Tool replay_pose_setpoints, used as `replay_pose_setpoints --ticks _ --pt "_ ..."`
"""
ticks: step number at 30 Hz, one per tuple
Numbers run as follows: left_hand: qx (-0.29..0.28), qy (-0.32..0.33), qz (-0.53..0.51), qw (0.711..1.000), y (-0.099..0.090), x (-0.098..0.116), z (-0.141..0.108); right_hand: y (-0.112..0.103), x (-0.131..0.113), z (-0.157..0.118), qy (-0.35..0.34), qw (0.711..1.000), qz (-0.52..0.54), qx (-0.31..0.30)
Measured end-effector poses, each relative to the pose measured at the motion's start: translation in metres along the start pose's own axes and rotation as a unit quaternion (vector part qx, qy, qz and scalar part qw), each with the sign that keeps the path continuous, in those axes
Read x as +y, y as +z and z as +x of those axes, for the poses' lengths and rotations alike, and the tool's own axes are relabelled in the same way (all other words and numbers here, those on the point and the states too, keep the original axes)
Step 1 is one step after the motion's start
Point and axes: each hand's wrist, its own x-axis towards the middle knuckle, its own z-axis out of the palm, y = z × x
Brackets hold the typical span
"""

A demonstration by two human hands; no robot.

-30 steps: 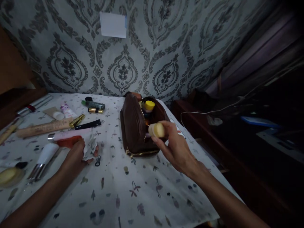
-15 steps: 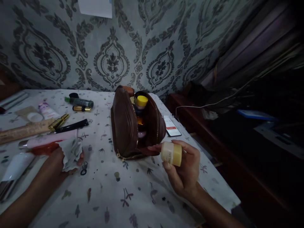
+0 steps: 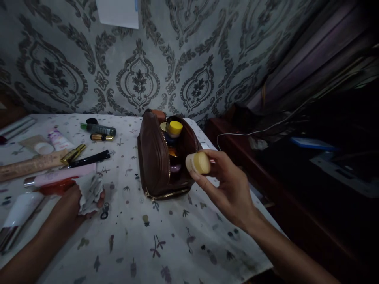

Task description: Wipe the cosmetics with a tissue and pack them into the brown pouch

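Observation:
My right hand (image 3: 229,185) grips a small yellow-lidded jar (image 3: 198,163) between thumb and fingers, at the right side of the bag's opening. The brown zippered bag (image 3: 152,154) stands unzipped on the patterned white cloth (image 3: 127,240). Inside it are a yellow-capped container (image 3: 175,129), an amber item and a purplish item. My left hand (image 3: 69,205) rests on the cloth at the left, closed round a crumpled whitish cloth or tissue (image 3: 90,193). It lies beside a red tube (image 3: 59,185) and a pink tube (image 3: 66,173).
Several cosmetics lie left of the bag, among them a green bottle (image 3: 100,129), a gold-capped tube (image 3: 101,137), a black tube (image 3: 91,158) and a white tube (image 3: 22,209). A phone, mostly hidden, lies behind my right hand. A white cable (image 3: 251,134) runs at the right.
My right hand has moved up and left with the jar, to the bag's opening, and its lid now faces more toward me. My left hand still holds the crumpled cloth in the same place.

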Motion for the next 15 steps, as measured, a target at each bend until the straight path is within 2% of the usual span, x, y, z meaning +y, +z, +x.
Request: replay_pose_setpoints --ticks 4,8,12,15 --pt "0.016 -0.072 -0.021 0.997 0.0 -0.008 0.005 -0.006 0.001 0.034 -0.066 0.994 -0.092 0.009" --pt "0.009 -0.086 -0.019 0.996 0.002 -0.005 0.004 0.003 0.014 0.064 -0.06 0.989 -0.135 -0.025" --pt "-0.017 -0.083 0.003 0.996 -0.001 -0.008 0.006 0.015 0.016 0.076 -0.04 0.971 -0.22 -0.087" --pt "-0.012 -0.08 0.006 0.997 -0.002 -0.013 0.009 0.022 0.011 0.077 -0.046 0.947 -0.29 -0.129"
